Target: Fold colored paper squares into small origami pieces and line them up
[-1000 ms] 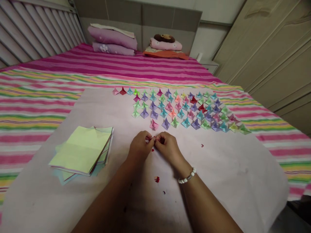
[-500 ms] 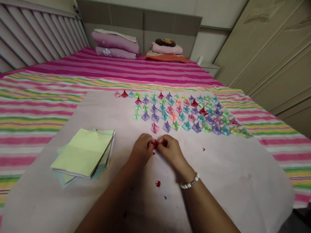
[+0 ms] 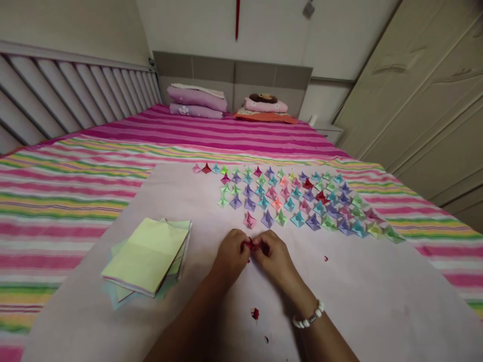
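- left hand (image 3: 231, 259): fingers (image 3: 238, 235) curled, tips pinched tight
- right hand (image 3: 277, 257): same pinch, right beside the left
- both arms (image 3: 194, 314) angling inward

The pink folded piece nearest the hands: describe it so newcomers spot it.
On the striped bedspread lies a large pale sheet. Find its folded-paper row nearest the left hand and right hand. At that row's left end is the pink folded piece, its colour unlike the purple one beside it.

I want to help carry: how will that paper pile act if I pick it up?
The paper pile would probably feel light and bendy, since its sheets look thin. It may slide apart, because they lie crooked, with no clip visible.
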